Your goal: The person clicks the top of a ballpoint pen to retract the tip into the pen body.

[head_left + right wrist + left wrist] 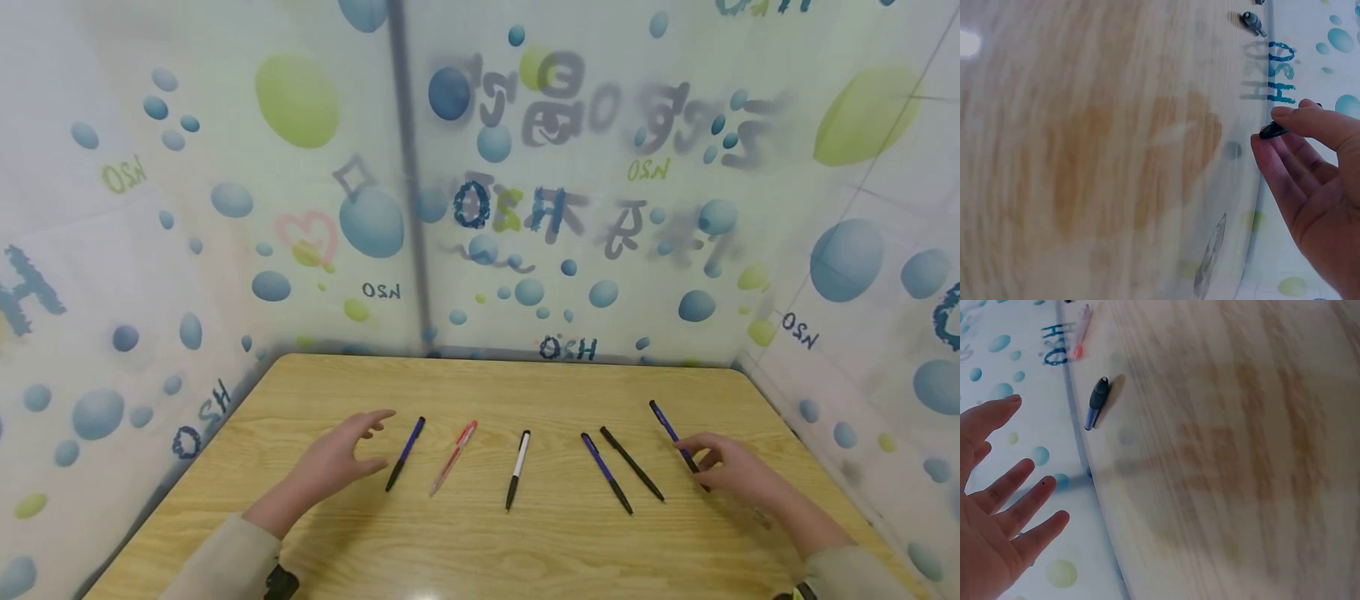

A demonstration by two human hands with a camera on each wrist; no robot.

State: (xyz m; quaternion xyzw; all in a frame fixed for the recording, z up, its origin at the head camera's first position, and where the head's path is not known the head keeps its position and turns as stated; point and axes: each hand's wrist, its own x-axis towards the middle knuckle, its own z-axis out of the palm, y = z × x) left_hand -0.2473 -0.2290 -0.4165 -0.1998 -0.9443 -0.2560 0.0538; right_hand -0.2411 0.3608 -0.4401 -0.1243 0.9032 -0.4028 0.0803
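My left hand (341,454) is held over the table's left side, fingers spread and apart from anything. Just right of it lies a blue pen with a black grip (406,454), also seen in the left wrist view beyond the fingers. My right hand (723,467) pinches another blue pen (663,419) between thumb and fingers; its far end slants up and left. In the right wrist view, the dark tip of this pen (1274,130) shows between the thumb and index finger, the rest mostly hidden behind the hand.
Between the hands lie a red pen (454,458), a white pen with black grip (517,469), a blue pen (606,472) and a black pen (632,463). The wooden table (450,558) meets a wall sheet (600,317) printed with bubbles at its back and sides.
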